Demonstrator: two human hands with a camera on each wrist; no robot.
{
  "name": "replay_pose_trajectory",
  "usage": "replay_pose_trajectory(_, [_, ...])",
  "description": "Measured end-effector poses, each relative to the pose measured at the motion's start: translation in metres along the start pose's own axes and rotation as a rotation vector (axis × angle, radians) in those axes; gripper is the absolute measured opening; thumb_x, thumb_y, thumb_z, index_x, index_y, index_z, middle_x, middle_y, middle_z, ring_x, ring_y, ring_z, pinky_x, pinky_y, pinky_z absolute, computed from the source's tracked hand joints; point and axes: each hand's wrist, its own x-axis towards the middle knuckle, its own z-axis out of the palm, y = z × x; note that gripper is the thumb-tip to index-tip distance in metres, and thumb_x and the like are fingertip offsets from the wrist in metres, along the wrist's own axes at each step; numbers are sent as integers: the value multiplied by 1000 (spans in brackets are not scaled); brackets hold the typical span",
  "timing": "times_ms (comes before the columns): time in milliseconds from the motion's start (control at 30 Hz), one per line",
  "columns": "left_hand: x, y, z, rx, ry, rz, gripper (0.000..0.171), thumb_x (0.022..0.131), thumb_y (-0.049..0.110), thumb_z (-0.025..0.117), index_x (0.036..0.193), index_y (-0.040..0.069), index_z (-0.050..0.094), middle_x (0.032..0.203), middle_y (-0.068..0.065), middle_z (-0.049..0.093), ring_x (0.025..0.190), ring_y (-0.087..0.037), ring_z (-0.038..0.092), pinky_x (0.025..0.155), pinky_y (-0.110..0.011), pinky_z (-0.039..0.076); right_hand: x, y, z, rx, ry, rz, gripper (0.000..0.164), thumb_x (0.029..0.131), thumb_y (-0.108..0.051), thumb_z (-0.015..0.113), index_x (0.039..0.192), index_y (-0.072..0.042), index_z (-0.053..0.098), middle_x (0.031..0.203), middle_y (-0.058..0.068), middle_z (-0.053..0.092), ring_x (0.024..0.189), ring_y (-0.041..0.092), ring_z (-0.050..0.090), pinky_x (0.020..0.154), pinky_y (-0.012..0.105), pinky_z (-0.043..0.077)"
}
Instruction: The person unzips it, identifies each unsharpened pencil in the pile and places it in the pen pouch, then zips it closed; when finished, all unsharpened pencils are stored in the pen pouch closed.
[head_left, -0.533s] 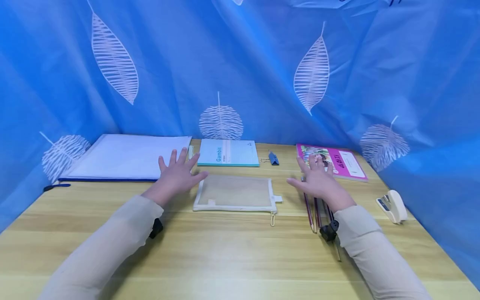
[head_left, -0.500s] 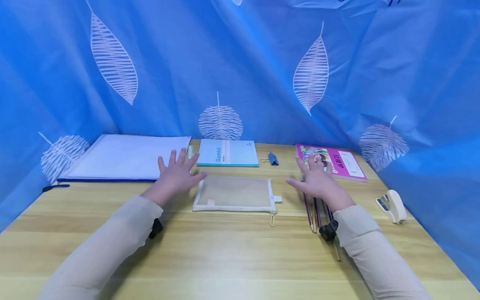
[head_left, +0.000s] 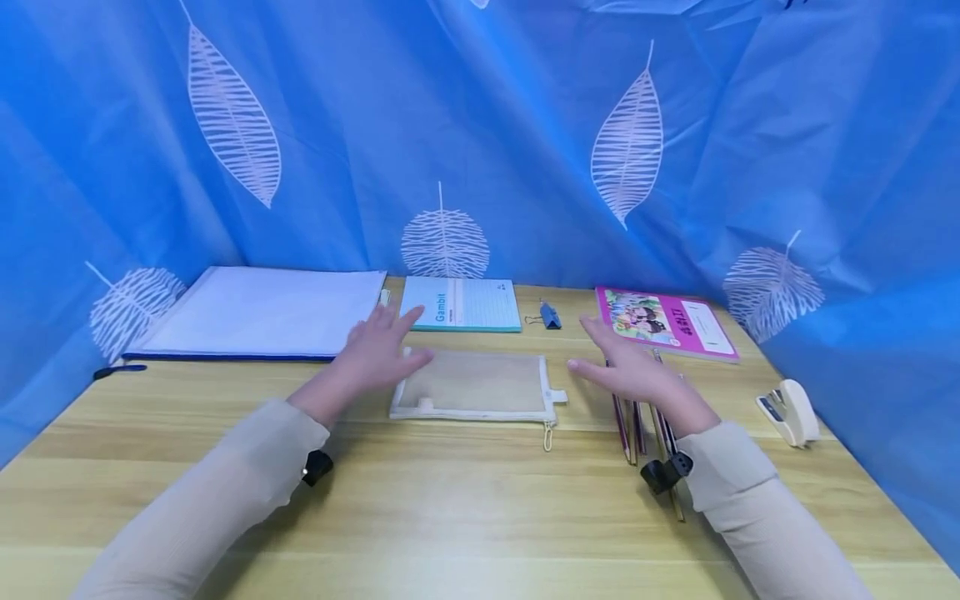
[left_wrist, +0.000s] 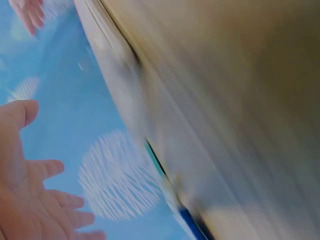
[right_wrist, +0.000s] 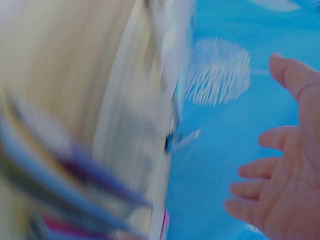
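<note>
My left hand (head_left: 371, 354) hovers over the left end of a flat mesh zip pouch (head_left: 480, 383), fingers spread and holding nothing. On the other side, my right hand (head_left: 630, 367) hangs above several pencils (head_left: 630, 429), its thumb pointing toward the pouch and its fingers straight. In the left wrist view the left palm (left_wrist: 35, 195) shows with the fingers extended. The right wrist view likewise shows the right palm (right_wrist: 290, 175) with nothing in it; the pencils (right_wrist: 75, 175) are blurred there.
Along the back lie a large white folder (head_left: 262, 312), a Gambit notebook (head_left: 461, 304), a blue binder clip (head_left: 550, 315) and a pink booklet (head_left: 667, 322). A white stapler (head_left: 789, 414) sits near the right edge. Behind the wooden table (head_left: 465, 508) hangs a blue curtain (head_left: 510, 125).
Both hands have turned at the wrist, so the palms face more toward each other. The left hand has shifted slightly right. The objects on the table have stayed put.
</note>
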Motion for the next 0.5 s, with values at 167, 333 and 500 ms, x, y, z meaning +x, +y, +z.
replay_pose_trajectory(167, [-10, 36, 5, -116, -40, 163, 71, 89, 53, 49, 147, 20, 24, 151, -11, 26, 137, -31, 25, 107, -53, 25, -12, -17, 11, 255, -93, -62, 75, 90, -48, 53, 149, -18, 17, 153, 12, 20, 134, 39, 28, 106, 53, 27])
replay_pose_trajectory(333, [-12, 64, 19, -220, -122, 244, 67, 87, 43, 57, 145, 20, 31, 145, -6, 38, 129, -27, 40, 104, -46, 35, -15, -24, 21, 426, -152, -61, 64, 90, -30, 59, 143, -6, 31, 144, 19, 36, 128, 36, 39, 104, 48, 34])
replay_pose_trajectory(500, [-8, 84, 37, -354, -250, 220, 62, 85, 36, 62, 140, 20, 37, 131, -14, 50, 110, -27, 55, 88, -43, 47, -9, -20, 30, 456, -174, -62, 52, 86, -14, 65, 133, -3, 46, 131, 17, 52, 119, 31, 50, 98, 44, 41])
